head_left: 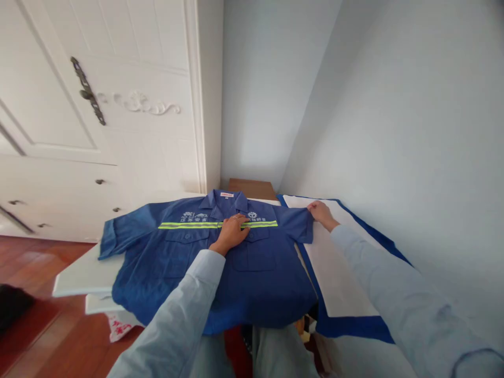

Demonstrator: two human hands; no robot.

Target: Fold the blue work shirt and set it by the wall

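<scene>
Far left: a dark bundle [13,308], too blurred to name, lay on the reddish wood floor [41,265]. Behind it stood a white cabinet [157,152] with dark knobs and, on one door, a long ornate handle [87,93] beside a raised scroll. Next, the pale desk [79,278], its corner bare; below it a white cloth [118,326] with red figures showed in part. The blue shirt [183,262] lay front up across the desk, collar at the far side, body covering the near edge. Its first sleeve [118,231] angled down toward the desk's bare part. A yellow-green and grey stripe [187,226] crossed the chest, white lettering above, a flapped pocket below on each side. Left hand [231,233]: palm down on the middle of the front, fingers over the stripe; could not tell whether that grip pinched any cloth. Behind the collar, against the wall, a brown box [252,187]. Right hand [319,212]: grip narrow, thumb and fingers holding the outer upper edge of the other sleeve [297,223]. That sleeve lay partly over a white sheet [338,273], itself on a larger blue cloth [331,324]. Far right: plain pale wall [413,131], the blue cloth running along its foot.
</scene>
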